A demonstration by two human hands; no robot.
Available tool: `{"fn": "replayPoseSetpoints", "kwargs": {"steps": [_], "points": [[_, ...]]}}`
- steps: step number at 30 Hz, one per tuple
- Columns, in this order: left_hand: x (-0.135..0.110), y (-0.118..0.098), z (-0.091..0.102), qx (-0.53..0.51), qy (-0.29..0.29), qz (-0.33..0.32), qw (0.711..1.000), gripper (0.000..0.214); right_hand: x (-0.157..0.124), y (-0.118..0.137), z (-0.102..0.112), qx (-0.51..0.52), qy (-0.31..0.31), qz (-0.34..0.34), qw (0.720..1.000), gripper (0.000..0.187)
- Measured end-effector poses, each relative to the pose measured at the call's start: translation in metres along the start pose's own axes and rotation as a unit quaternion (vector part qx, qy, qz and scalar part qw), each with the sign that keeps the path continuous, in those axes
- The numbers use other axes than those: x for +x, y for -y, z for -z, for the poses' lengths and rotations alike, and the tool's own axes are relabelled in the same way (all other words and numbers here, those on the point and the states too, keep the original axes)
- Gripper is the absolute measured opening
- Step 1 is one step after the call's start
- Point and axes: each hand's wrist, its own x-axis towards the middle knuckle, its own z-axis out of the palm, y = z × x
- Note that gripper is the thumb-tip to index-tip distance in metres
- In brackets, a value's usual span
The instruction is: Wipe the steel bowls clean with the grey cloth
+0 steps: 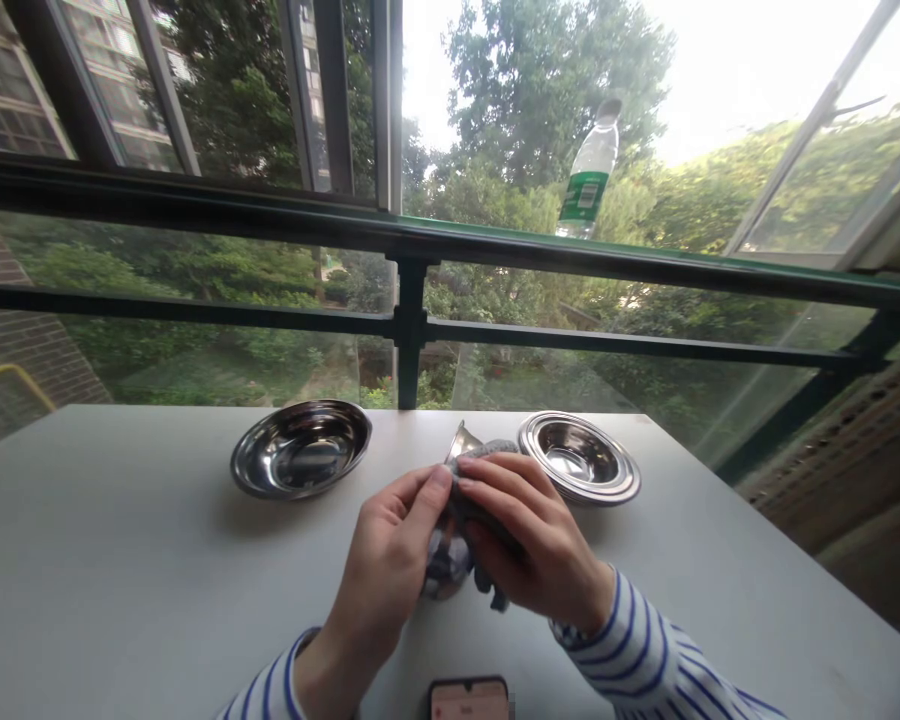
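Note:
Between my hands is a small shiny metal bowl (446,560), tipped on its side with part of its rim showing above my fingers. My left hand (390,550) grips its edge, with the thumb on top. Bunched under my right hand (532,530) is a dark grey cloth (499,598), pressed against the bowl. The right fingers are curled over the cloth and hide much of it. My hands nearly touch at the fingertips, and most of the bowl is covered by them.
On the white table (120,560), a wide metal bowl (300,455) sits at the back left. Nested metal bowls (622,488) stand at the back right. A phone (469,700) lies at the near edge. Behind, a plastic bottle (586,190) stands on the dark railing (270,218).

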Motion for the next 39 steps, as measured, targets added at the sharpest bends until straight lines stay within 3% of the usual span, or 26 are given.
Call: {"fn": "replayPoseSetpoints", "kwargs": {"steps": [7, 11, 18, 23, 28, 34, 39], "points": [[0.005, -0.002, 0.006, -0.043, 0.035, 0.003, 0.998, 0.038, 0.000, 0.005, -0.001, -0.016, 0.022, 0.030, 0.999, 0.046], [0.003, -0.001, 0.006, -0.036, 0.018, -0.004, 0.999, 0.044, -0.001, 0.002, 0.000, -0.014, 0.023, 0.030, 0.999, 0.046], [0.004, 0.003, 0.007, 0.015, -0.019, -0.044, 0.999, 0.033, 0.002, -0.004, 0.007, 0.012, -0.046, -0.121, 0.992, 0.036], [0.003, 0.004, 0.008, 0.043, 0.002, -0.049, 0.998, 0.037, 0.004, 0.003, 0.009, 0.013, -0.003, -0.020, 1.000, 0.036], [0.000, 0.006, 0.007, 0.056, -0.003, -0.058, 0.997, 0.033, 0.005, -0.004, 0.012, 0.008, -0.043, -0.127, 0.991, 0.033], [0.001, 0.004, 0.007, 0.078, -0.002, -0.071, 0.994, 0.029, 0.006, -0.001, 0.017, 0.009, 0.013, -0.030, 0.999, 0.034], [0.000, 0.004, 0.007, 0.094, 0.000, -0.075, 0.993, 0.026, 0.002, -0.010, 0.012, -0.001, -0.052, -0.197, 0.979, 0.027]]}}
